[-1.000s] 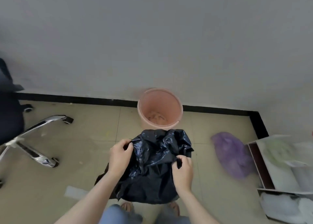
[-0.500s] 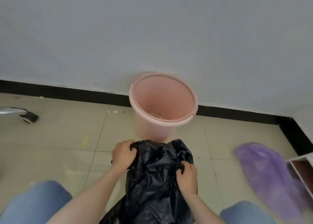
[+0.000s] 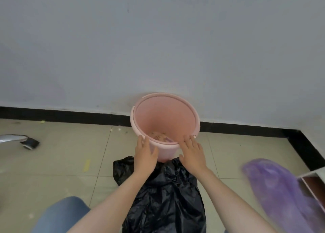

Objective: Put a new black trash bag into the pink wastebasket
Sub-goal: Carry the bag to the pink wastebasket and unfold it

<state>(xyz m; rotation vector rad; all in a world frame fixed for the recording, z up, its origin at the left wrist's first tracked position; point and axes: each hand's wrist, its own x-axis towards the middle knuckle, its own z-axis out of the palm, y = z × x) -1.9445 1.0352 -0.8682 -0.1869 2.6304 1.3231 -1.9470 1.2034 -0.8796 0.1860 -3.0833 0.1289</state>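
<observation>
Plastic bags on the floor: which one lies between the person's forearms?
The black trash bag, crumpled on the tiles just in front of the pink wastebasket, under both forearms. The purple bag lies off to the right, clear of the arms.

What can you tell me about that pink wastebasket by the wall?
The pink wastebasket is a round, smooth bucket that looks like plastic, with a separate ring fitted around its rim. It stands upright on the tiled floor against the wall's black baseboard. It has no liner, and a few scraps lie at the bottom. The left hand and right hand reach its near rim. The black trash bag lies in front of it.
</observation>
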